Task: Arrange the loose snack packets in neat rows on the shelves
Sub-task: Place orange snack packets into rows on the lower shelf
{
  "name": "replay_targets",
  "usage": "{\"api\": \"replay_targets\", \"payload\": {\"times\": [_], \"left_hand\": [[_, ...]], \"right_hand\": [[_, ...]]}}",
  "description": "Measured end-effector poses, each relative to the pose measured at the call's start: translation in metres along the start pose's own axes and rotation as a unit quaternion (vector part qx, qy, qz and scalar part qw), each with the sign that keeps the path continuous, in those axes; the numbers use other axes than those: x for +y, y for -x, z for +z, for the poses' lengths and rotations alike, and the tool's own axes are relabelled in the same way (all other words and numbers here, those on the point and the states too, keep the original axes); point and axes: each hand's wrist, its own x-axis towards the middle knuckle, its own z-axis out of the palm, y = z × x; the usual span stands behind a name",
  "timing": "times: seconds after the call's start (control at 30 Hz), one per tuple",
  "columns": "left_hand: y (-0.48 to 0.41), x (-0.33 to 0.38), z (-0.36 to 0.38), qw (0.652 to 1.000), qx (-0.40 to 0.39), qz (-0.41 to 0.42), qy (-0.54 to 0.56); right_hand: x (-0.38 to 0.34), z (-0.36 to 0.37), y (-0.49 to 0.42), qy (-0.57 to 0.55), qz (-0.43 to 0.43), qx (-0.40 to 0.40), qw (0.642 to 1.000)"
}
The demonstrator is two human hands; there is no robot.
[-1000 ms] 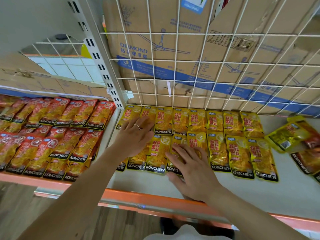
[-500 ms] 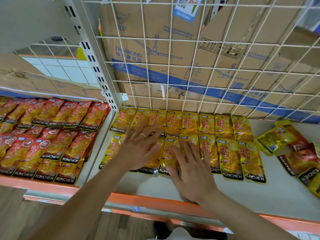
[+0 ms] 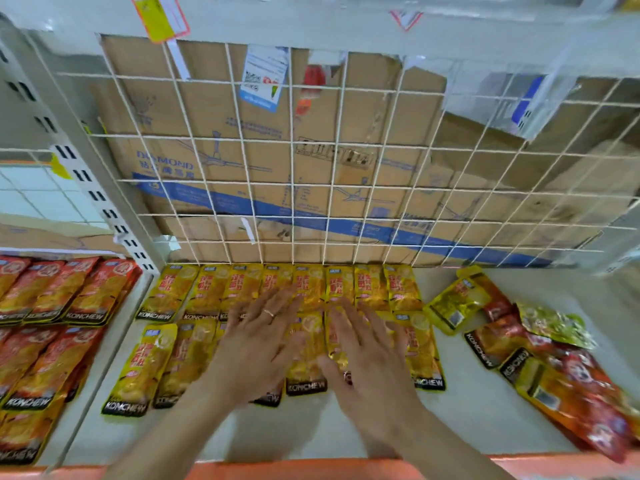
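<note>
Yellow Konchew snack packets lie flat in two rows on the white shelf (image 3: 467, 427): a back row (image 3: 214, 289) against the wire grid and a front row (image 3: 142, 368) nearer me. My left hand (image 3: 256, 344), with a ring on one finger, rests flat with spread fingers on the middle packets. My right hand (image 3: 367, 355) lies flat beside it on the front-row packets, fingers apart. Neither hand grips a packet. A loose heap of yellow and red packets (image 3: 540, 362) lies at the right of the shelf.
Red Konchew packets (image 3: 52, 327) fill the neighbouring shelf on the left in rows. A white wire grid (image 3: 329, 181) backs the shelf, with cardboard boxes (image 3: 249, 154) behind it. An orange front lip (image 3: 311, 469) edges the shelf. A slotted upright (image 3: 97, 195) divides the two shelves.
The view has tilted upward and come closer. Both hands slid a little towards the back over the yellow packets, still flat. The left front packets now lie spread further left.
</note>
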Motion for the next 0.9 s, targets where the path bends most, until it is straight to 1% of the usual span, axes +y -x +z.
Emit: {"api": "replay_targets", "payload": {"times": [0.13,0.27,0.33,0.4,0.6,0.67,0.73,0.83,0.9], "left_hand": [[-0.025,0.062,-0.001,0.999,0.0,0.039,0.022],[-0.053,0.13,0.008,0.998,-0.012,0.058,0.011],[-0.067,0.163,0.018,0.997,-0.029,0.059,0.03],[-0.079,0.197,0.027,0.997,-0.018,0.072,0.037],[-0.111,0.285,0.049,0.994,-0.05,0.093,0.004],[-0.116,0.306,0.056,0.995,-0.054,0.083,0.004],[-0.116,0.323,0.06,0.994,-0.073,0.076,0.016],[-0.109,0.339,0.065,0.987,-0.107,0.121,-0.018],[-0.104,0.343,0.071,0.979,-0.142,0.143,-0.031]], "right_hand": [[0.057,-0.032,0.005,-0.006,0.056,0.026,0.998],[0.12,-0.068,0.024,-0.016,0.095,0.035,0.995],[0.152,-0.084,0.037,-0.006,0.117,0.043,0.992],[0.183,-0.098,0.051,-0.001,0.141,0.05,0.989],[0.27,-0.123,0.083,0.019,0.191,0.062,0.979],[0.291,-0.13,0.09,0.026,0.195,0.041,0.98],[0.309,-0.136,0.096,0.024,0.198,-0.003,0.98],[0.329,-0.142,0.106,0.008,0.208,-0.064,0.976],[0.338,-0.143,0.113,0.008,0.212,-0.126,0.969]]}}
